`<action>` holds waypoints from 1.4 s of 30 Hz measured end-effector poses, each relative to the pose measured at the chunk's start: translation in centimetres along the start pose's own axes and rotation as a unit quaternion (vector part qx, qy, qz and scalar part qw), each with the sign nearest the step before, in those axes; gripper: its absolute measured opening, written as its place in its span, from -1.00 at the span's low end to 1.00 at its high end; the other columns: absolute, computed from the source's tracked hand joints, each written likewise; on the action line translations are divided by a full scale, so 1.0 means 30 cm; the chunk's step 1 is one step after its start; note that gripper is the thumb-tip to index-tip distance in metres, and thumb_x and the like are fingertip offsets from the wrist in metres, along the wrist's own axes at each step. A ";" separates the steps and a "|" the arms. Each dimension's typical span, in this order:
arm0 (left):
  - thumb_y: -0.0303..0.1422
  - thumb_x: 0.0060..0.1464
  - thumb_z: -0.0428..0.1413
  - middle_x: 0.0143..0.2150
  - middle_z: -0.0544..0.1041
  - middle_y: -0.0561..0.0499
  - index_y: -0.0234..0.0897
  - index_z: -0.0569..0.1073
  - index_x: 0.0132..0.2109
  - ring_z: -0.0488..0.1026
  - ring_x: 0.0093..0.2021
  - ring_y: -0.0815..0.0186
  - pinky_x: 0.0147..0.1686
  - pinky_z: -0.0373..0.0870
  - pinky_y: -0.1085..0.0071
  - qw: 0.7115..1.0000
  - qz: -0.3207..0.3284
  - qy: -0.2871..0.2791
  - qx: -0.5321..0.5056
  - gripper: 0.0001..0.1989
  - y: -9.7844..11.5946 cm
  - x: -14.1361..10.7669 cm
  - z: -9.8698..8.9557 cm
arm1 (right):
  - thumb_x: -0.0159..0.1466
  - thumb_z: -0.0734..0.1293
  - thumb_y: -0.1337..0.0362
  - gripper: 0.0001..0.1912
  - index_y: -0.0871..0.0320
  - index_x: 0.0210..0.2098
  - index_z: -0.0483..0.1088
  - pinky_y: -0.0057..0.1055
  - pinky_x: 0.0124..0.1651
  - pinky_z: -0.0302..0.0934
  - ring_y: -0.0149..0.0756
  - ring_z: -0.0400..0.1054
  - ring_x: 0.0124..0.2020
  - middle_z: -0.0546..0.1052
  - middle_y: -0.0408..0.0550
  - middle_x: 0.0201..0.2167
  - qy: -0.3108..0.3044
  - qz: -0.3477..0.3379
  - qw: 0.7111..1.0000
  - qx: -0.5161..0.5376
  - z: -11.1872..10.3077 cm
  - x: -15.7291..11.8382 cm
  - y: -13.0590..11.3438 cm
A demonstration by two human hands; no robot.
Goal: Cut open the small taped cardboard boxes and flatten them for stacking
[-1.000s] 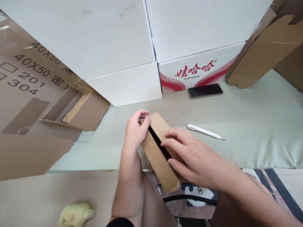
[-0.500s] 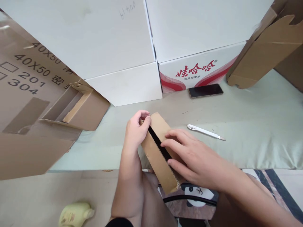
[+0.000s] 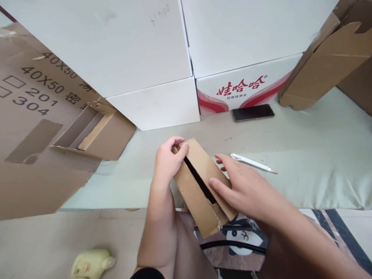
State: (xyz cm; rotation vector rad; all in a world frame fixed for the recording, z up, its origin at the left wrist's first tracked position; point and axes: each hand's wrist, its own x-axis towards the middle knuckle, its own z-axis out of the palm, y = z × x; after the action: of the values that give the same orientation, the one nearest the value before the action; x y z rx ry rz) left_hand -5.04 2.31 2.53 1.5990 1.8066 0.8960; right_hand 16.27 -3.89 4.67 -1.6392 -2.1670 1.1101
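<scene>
A small brown cardboard box [image 3: 193, 193] rests tilted at the front edge of the green-covered surface, above my lap. A dark narrow gap runs between its two top flaps, and the near end is torn. My left hand [image 3: 171, 157] is closed on the box's far end, its thumb over the top. On the right flap lies the thumb of my right hand [image 3: 241, 184], while the fingers curl beyond that side of the box. A white utility knife [image 3: 251, 162] lies on the cloth just past my right hand.
White cartons [image 3: 151, 104] stand stacked at the back, and a dark phone [image 3: 252, 112] lies before them. Brown cardboard boxes [image 3: 112, 133] stand on the left, with folded cardboard [image 3: 316, 73] on the right. A yellow bottle [image 3: 91, 263] lies on the floor.
My right hand has shifted from the gap to the box's right side, uncovering more of the right flap. My left hand keeps its hold on the far end.
</scene>
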 end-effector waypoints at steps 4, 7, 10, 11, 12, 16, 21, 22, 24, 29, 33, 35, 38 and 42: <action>-0.09 0.03 0.14 -0.09 0.64 -0.06 -0.23 0.55 -0.13 0.54 -0.06 0.15 -0.01 0.41 0.25 1.000 -0.015 0.021 -0.002 -0.64 0.002 0.005 0.004 | 0.44 0.11 0.00 -0.54 0.12 0.15 0.34 0.03 0.10 0.30 0.09 0.45 0.09 0.55 0.12 0.10 -0.052 -0.001 0.998 0.029 -0.009 0.018 -0.003; -0.05 0.05 0.11 -0.04 0.63 -0.12 -0.24 0.54 -0.12 0.52 0.04 0.08 0.08 0.39 0.18 0.998 -0.051 0.025 0.039 -0.61 0.006 0.005 0.003 | 0.42 0.18 0.02 -0.53 0.10 0.21 0.31 0.00 0.15 0.28 0.06 0.42 0.15 0.52 0.09 0.17 -0.055 -0.017 0.997 0.047 -0.010 0.018 0.001; 0.00 0.10 0.06 0.06 0.60 -0.16 -0.23 0.54 -0.06 0.50 0.09 0.03 0.14 0.35 0.10 0.992 -0.080 -0.005 0.100 -0.55 0.014 -0.003 -0.006 | 0.36 0.30 0.08 -0.47 0.10 0.27 0.29 -0.03 0.17 0.28 0.04 0.41 0.17 0.49 0.09 0.21 -0.066 -0.025 0.996 0.049 -0.006 0.017 0.007; 0.01 0.12 0.05 0.08 0.60 -0.16 -0.22 0.54 -0.03 0.50 0.10 0.02 0.15 0.35 0.09 0.990 -0.085 -0.016 0.113 -0.53 0.018 -0.006 -0.009 | 0.35 0.32 0.10 -0.45 0.11 0.29 0.28 -0.03 0.18 0.28 0.04 0.41 0.17 0.48 0.10 0.21 -0.069 -0.027 0.996 0.048 -0.004 0.017 0.007; 0.01 0.13 0.04 0.10 0.59 -0.16 -0.21 0.54 -0.01 0.50 0.11 0.02 0.16 0.34 0.08 0.988 -0.088 -0.025 0.123 -0.53 0.022 -0.010 -0.011 | 0.35 0.33 0.11 -0.43 0.12 0.30 0.27 -0.03 0.18 0.28 0.04 0.40 0.17 0.48 0.11 0.22 -0.070 -0.028 0.996 0.046 -0.002 0.018 0.007; 0.02 0.16 0.03 0.12 0.58 -0.16 -0.19 0.54 0.04 0.50 0.11 0.01 0.16 0.35 0.08 0.984 -0.093 -0.044 0.148 -0.51 0.038 -0.020 -0.014 | 0.33 0.36 0.13 -0.37 0.18 0.33 0.24 0.00 0.23 0.26 0.08 0.37 0.22 0.45 0.16 0.24 -0.069 -0.023 0.997 0.026 0.008 0.017 -0.005; 0.02 0.18 0.02 0.08 0.58 -0.15 -0.16 0.53 0.05 0.51 0.09 0.01 0.15 0.36 0.08 0.980 -0.095 -0.045 0.170 -0.52 0.050 -0.021 -0.011 | 0.34 0.34 0.10 -0.45 0.23 0.24 0.30 0.03 0.13 0.30 0.13 0.41 0.14 0.49 0.19 0.14 -0.070 -0.014 0.997 -0.019 0.020 0.004 -0.035; 0.03 0.18 0.02 0.08 0.57 -0.15 -0.16 0.53 0.05 0.51 0.09 0.01 0.15 0.36 0.07 0.979 -0.096 -0.045 0.174 -0.52 0.052 -0.021 -0.011 | 0.35 0.33 0.09 -0.46 0.23 0.23 0.30 0.02 0.10 0.31 0.13 0.42 0.11 0.49 0.18 0.12 -0.068 -0.013 0.997 -0.027 0.022 0.001 -0.041; 0.05 0.19 0.01 0.09 0.55 -0.16 -0.14 0.53 0.05 0.51 0.09 -0.01 0.14 0.36 0.05 0.977 -0.102 -0.040 0.184 -0.52 0.057 -0.023 -0.010 | 0.36 0.31 0.08 -0.48 0.24 0.20 0.31 0.01 0.04 0.32 0.11 0.44 0.05 0.51 0.17 0.07 -0.064 -0.014 0.997 -0.035 0.028 -0.004 -0.052; 0.06 0.21 -0.02 0.13 0.48 -0.17 -0.11 0.53 0.06 0.49 0.14 -0.07 0.16 0.36 0.02 0.970 -0.114 -0.023 0.212 -0.51 0.087 -0.038 -0.003 | 0.38 0.26 0.08 -0.50 0.25 0.19 0.30 0.00 0.03 0.33 0.06 0.44 0.01 0.51 0.15 0.02 -0.050 -0.026 0.998 -0.026 0.040 -0.009 -0.059; 0.03 0.21 0.01 0.12 0.49 -0.12 -0.08 0.51 0.07 0.49 0.15 -0.04 0.16 0.38 0.05 0.970 -0.093 -0.033 0.221 -0.56 0.115 -0.053 0.000 | 0.37 0.26 0.08 -0.41 0.27 0.28 0.24 0.01 0.07 0.34 0.09 0.43 0.06 0.49 0.18 0.08 -0.041 -0.024 0.998 -0.028 0.048 -0.009 -0.060; 0.04 0.21 0.01 0.13 0.50 -0.10 -0.06 0.51 0.07 0.49 0.15 -0.03 0.15 0.39 0.05 0.970 -0.087 -0.045 0.224 -0.56 0.124 -0.058 0.001 | 0.36 0.26 0.08 -0.40 0.28 0.29 0.24 0.02 0.09 0.35 0.10 0.42 0.08 0.49 0.20 0.09 -0.038 -0.022 0.999 -0.032 0.051 -0.012 -0.064; 0.08 0.19 0.02 0.16 0.50 -0.10 -0.06 0.50 0.11 0.48 0.17 -0.04 0.14 0.39 0.04 0.967 -0.081 -0.053 0.238 -0.51 0.128 -0.063 0.003 | 0.36 0.25 0.08 -0.41 0.29 0.28 0.27 0.03 0.10 0.37 0.11 0.42 0.08 0.48 0.20 0.08 -0.039 -0.021 0.998 -0.039 0.054 -0.017 -0.073; 0.14 0.18 0.01 0.18 0.50 -0.15 -0.10 0.48 0.17 0.46 0.19 -0.06 0.16 0.36 0.04 0.962 -0.082 -0.061 0.252 -0.41 0.125 -0.067 0.000 | 0.36 0.25 0.07 -0.35 0.32 0.33 0.23 0.06 0.12 0.38 0.11 0.41 0.08 0.48 0.21 0.07 -0.028 -0.034 0.998 -0.046 0.065 -0.022 -0.076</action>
State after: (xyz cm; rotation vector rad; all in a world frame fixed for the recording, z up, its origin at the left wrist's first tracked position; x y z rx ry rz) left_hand -2.45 0.55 5.43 1.7159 2.1516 0.2603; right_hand 13.71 -5.57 5.01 -1.5749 -2.3251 1.0641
